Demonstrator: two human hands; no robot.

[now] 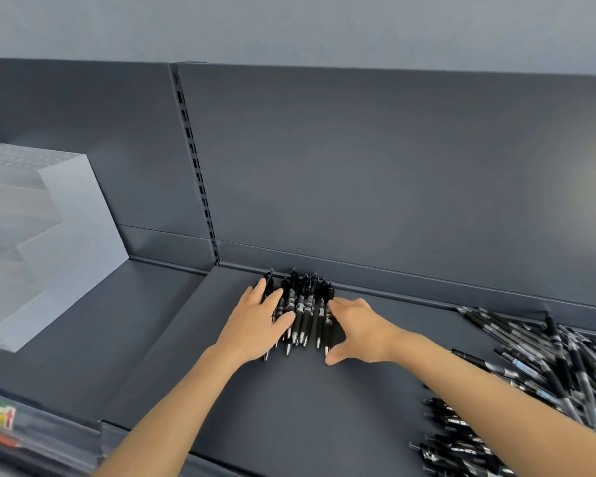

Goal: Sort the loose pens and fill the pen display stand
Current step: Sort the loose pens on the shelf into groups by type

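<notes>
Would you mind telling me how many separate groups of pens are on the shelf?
2. One lined-up bunch lies between the left hand and right hand; one loose heap lies far right, partly hidden by the right forearm and cut off by the frame.

The dark grey shelf (289, 425) bears a white stepped stand (49, 242), a pen bundle (305, 309) and loose pens (547, 373).

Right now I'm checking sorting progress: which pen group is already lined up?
The bunch between the left hand and right hand: parallel, tips toward the person. The right-side heap lies crisscrossed.
</notes>
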